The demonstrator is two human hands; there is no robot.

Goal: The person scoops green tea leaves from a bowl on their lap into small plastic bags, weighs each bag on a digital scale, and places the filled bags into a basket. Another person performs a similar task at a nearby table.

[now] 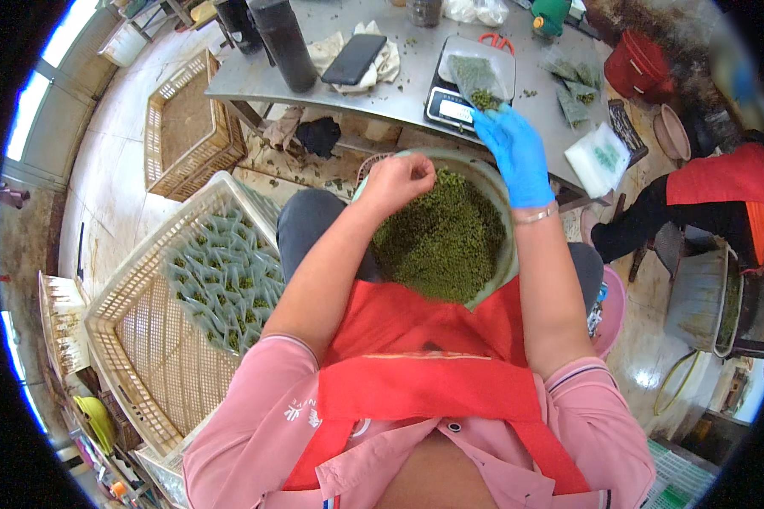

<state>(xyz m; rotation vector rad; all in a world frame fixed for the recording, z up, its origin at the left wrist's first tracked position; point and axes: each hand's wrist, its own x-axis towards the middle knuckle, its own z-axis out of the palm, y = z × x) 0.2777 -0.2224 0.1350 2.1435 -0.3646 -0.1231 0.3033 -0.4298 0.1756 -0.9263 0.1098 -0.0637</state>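
Observation:
A clear plastic bag (474,75) with small green berries in its near end lies on a digital scale (452,108) at the table's front. My right hand (518,157), in a blue glove, reaches to that end with its fingertips pinched against the bag. My bare left hand (397,185) hovers over the near-left rim of a large pale green tub (508,246). Its fingers are curled together, and whatever may be inside them is hidden. Loose green berries (437,233) fill much of the tub, which stands between my knees.
Left of me, a plastic crate (136,339) holds many filled bags (229,276). On the metal table (407,93) are a phone (355,59), a dark bottle (284,47), red-handled scissors (497,41) and more filled bags (575,85). Another person (696,195) is at the right.

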